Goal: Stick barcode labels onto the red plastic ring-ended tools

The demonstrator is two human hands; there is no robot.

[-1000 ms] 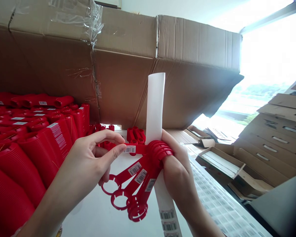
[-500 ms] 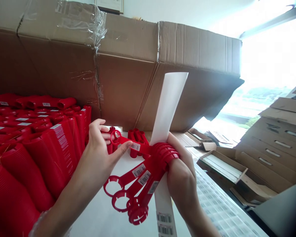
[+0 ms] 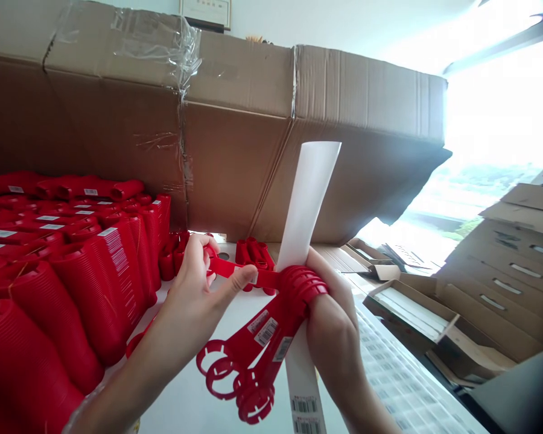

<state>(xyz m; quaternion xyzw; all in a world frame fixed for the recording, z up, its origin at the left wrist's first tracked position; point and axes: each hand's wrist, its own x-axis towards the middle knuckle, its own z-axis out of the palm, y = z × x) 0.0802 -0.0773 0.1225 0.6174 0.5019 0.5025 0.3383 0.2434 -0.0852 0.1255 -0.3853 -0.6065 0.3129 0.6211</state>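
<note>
My right hand is closed round a bunch of flat red plastic pieces with ring ends, fanned downward, most showing barcode labels. In the same hand is a white label strip; its lower end carries printed barcodes. My left hand grips the ring end of one red plastic piece that points left from the bunch. The left thumb lies along that piece over its label, and the fingers partly hide the ring.
Stacks of red plastic pieces fill the left side, with a smaller red bundle behind my hands. A large cardboard box spans the back. Sheets of labels lie right; open cartons stand beyond.
My left fingers have closed round the ring end of the left-pointing piece, and the thumb has slid over its label. The fanned pieces have shifted slightly; my right hand keeps its hold.
</note>
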